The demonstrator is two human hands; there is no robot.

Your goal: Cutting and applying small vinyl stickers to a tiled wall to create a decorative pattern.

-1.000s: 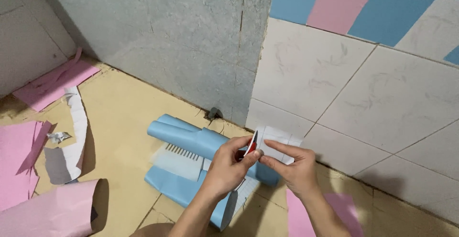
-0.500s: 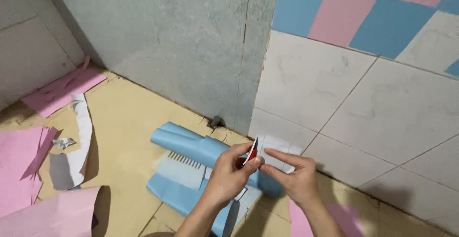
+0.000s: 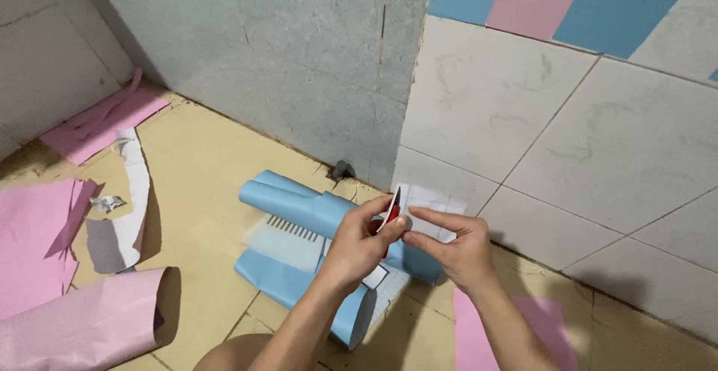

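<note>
In the corner of a tiled room, a bare grey cement wall [image 3: 247, 57] fills the far left, meeting on the right a wall of large white tiles [image 3: 568, 139] topped by stuck-on panels of blue and pink. Below them spreads a yellowish floor [image 3: 202, 169] strewn with sheet material. A big pink roll [image 3: 82, 326] lies at the near left, its open end facing right, with flat pink sheets [image 3: 30, 236] beyond it and another pink piece [image 3: 101, 120] far left against the wall. A strip of white backing paper [image 3: 134, 184] curls between them. In the middle of the floor, at the foot of the corner, lies a partly unrolled blue sheet [image 3: 295, 203], its white underside showing, with a pale comb-like scraper [image 3: 284, 240] resting on it. A pink sheet [image 3: 479, 333] lies near right, under the person's forearm. Just above the blue sheet, the left hand [image 3: 363, 247] is closed around a small red cutter [image 3: 390, 214], thumb and fingers gripping it, its tip touching a small white paper piece [image 3: 430, 210]. The right hand [image 3: 456, 247] pinches that paper from the right, fingers curled, holding it just in front of the lowest white tiles.
</note>
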